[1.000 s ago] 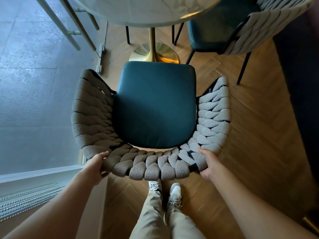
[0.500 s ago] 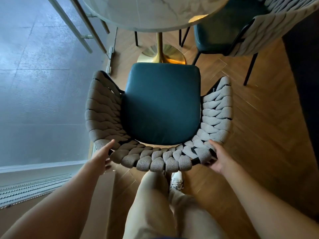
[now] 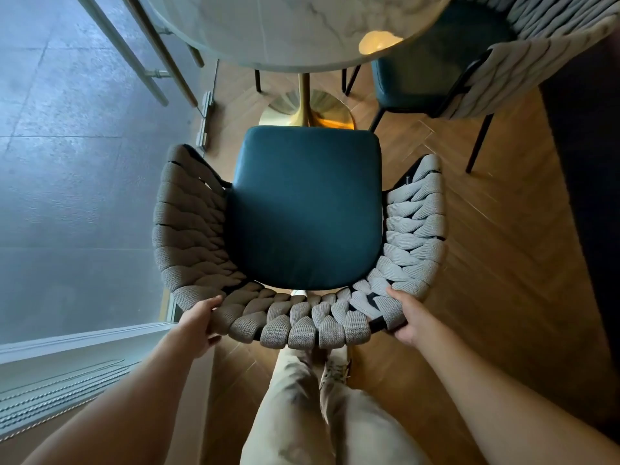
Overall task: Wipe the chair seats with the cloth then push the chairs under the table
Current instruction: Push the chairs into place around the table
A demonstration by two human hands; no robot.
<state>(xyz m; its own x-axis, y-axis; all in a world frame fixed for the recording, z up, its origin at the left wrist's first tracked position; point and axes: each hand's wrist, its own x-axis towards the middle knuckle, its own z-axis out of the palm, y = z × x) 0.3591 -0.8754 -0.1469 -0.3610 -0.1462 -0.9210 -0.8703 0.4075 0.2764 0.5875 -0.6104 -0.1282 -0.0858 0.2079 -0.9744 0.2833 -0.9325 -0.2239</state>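
Both hands grasp chair (image 3: 305, 209) woven backrest: left hand (image 3: 198, 322) left corner, right hand (image 3: 407, 315) right corner.

Left hand (image 3: 198, 319) and right hand (image 3: 407, 318) extended forward, fingers curled in grip, arms apart

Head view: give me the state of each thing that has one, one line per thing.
Near teal-seated chair with woven grey back: out from the table, seat bare.
Far teal-seated woven chair: seat partly under the tabletop.
Round white marble table: upright on its gold pedestal.
Left hand: grips the near chair's back.
Right hand: grips the near chair's back.
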